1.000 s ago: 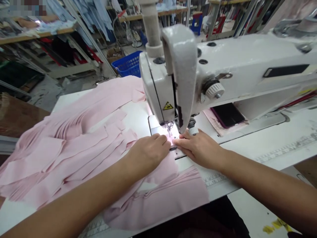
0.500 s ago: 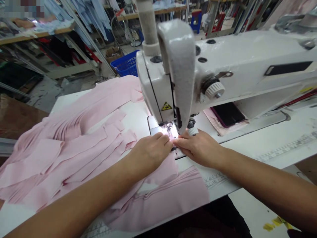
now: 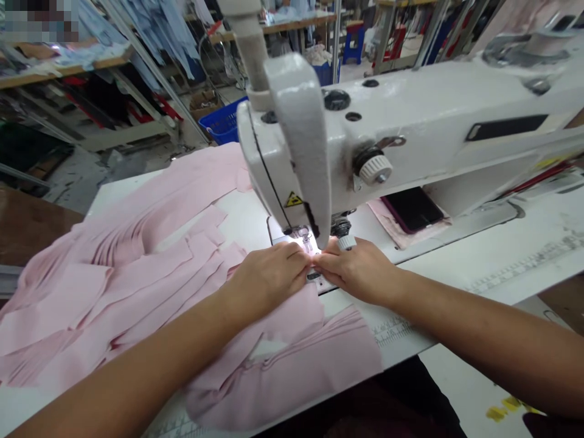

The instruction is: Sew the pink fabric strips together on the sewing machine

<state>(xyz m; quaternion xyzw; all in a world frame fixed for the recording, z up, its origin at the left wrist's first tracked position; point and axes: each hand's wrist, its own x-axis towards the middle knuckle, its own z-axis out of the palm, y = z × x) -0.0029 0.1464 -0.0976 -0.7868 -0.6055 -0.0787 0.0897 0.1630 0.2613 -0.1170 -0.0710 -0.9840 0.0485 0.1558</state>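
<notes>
A white industrial sewing machine [image 3: 410, 128] stands on the table, with its presser foot [image 3: 305, 238] lit under the needle area. My left hand [image 3: 269, 277] and my right hand [image 3: 358, 271] meet just in front of the foot, fingertips together on pale pink fabric. Long overlapping pink fabric strips [image 3: 114, 292] spread left of the machine. More pink fabric [image 3: 292, 365] falls toward me below my hands. The fabric under my fingertips and part of the needle plate are hidden.
A black phone [image 3: 413, 210] rests on a pink cloth behind the machine's arm. The white table [image 3: 493, 267] has a ruler strip along its edge. Behind it are a blue basket [image 3: 223, 121], shelves with hanging garments, and a blue stool [image 3: 353, 42].
The view has turned, so the machine sits further left in the frame. My hands stay at the presser foot, their fingertips slightly closer together.
</notes>
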